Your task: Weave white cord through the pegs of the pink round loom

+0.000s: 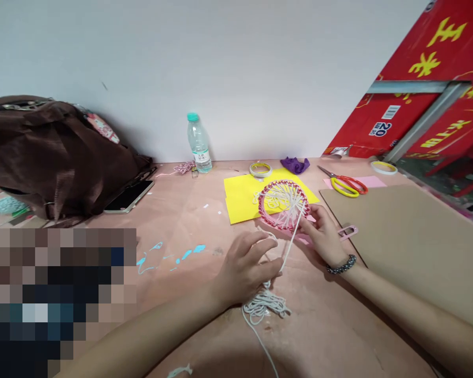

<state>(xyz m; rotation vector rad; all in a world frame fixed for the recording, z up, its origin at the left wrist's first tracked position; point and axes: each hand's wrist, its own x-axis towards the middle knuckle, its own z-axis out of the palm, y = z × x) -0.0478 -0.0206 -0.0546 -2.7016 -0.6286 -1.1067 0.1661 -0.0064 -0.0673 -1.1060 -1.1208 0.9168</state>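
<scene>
My right hand [319, 231] grips the lower right rim of a round hoop [265, 215] wrapped in red and pink. White cord is strung across the hoop like spokes, bunched toward its right side. A taut length of white cord [290, 244] runs from the hoop down to my left hand [252, 265], whose fingers are curled around it. Below that hand lies a loose heap of white cord [266, 306], with one strand trailing toward the front edge. A black beaded bracelet [341, 264] circles my right wrist.
Yellow paper [240, 202] lies beneath the hoop. Behind are a tape roll [260, 169], purple cloth [295, 165] and a water bottle [199, 147]. Scissors [345, 185] and a brown board [410, 236] are at right. A brown bag [59, 152] and phone [130, 197] sit left.
</scene>
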